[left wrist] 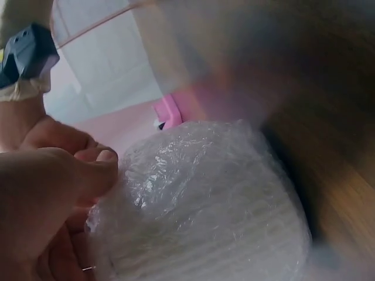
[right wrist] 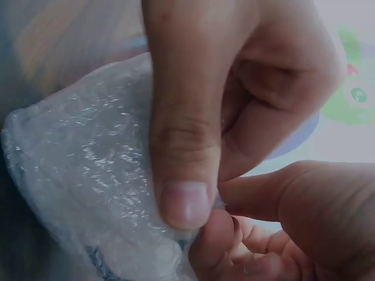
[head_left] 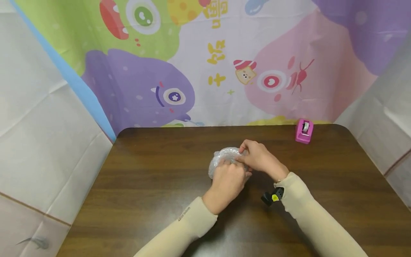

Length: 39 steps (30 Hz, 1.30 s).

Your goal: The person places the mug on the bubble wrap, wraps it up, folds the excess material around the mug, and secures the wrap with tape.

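Observation:
A rounded bundle in clear bubble wrap (head_left: 229, 152) rests on the table near its middle. Through the layers in the left wrist view, the wrapped thing (left wrist: 205, 216) looks pale, but its kind is hidden. My left hand (head_left: 228, 176) lies over the bundle's near side and grips the wrap with bent fingers. At the right edge, my right hand (head_left: 257, 156) pinches the film between thumb and fingers. The fingertips of both hands come close together at one edge of the wrap (right wrist: 88, 170) in the right wrist view.
A pink tape dispenser (head_left: 303, 131) with a roll stands at the table's back right. The brown wooden table (head_left: 154, 178) meets a cartoon-printed curtain (head_left: 199, 71) behind. Pale sheets hang at both sides. A black wrist camera (head_left: 272, 196) sits at the right cuff.

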{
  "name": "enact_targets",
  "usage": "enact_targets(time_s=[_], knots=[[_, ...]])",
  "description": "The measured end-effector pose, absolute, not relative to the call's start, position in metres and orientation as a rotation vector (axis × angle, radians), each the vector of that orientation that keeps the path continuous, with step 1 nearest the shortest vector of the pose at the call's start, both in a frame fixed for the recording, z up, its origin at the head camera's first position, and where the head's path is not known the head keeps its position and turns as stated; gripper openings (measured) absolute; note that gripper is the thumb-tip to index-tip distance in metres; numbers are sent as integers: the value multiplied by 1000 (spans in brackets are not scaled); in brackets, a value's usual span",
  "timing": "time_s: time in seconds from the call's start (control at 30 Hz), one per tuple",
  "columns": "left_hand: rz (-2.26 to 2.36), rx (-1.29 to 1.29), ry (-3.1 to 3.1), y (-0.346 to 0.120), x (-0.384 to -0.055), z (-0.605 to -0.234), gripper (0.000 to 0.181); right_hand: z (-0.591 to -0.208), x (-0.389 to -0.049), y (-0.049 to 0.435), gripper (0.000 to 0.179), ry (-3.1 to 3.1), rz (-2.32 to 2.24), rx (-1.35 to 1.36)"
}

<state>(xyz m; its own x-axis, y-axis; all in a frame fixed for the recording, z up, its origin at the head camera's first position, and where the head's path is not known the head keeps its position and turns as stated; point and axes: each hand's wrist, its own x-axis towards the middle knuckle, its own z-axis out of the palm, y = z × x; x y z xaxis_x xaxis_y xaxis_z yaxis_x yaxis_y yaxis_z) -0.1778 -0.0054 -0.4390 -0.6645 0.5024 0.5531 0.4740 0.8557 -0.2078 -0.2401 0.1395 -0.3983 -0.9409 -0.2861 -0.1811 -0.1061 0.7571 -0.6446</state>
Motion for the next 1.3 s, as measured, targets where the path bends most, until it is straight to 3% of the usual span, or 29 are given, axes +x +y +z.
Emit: enact_targets(time_s=[0.47, 0.77, 1.0, 1.3], knots=[[-258, -775, -2525, -28, -175, -425, 32, -404, -219, 152, 20, 2701, -1313, -320], [-670, -641, -2550, -58, -203, -427, 30, -408, -195, 158, 15, 2870, -1427, -260], [-906, -586, -2635, -70, -213, -433, 32, -414, -190, 168, 21, 2940, -1468, -133], [-1071, -565, -2660, -77, -216, -437, 32, -433, -203, 172, 30, 2864, -1489, -174]])
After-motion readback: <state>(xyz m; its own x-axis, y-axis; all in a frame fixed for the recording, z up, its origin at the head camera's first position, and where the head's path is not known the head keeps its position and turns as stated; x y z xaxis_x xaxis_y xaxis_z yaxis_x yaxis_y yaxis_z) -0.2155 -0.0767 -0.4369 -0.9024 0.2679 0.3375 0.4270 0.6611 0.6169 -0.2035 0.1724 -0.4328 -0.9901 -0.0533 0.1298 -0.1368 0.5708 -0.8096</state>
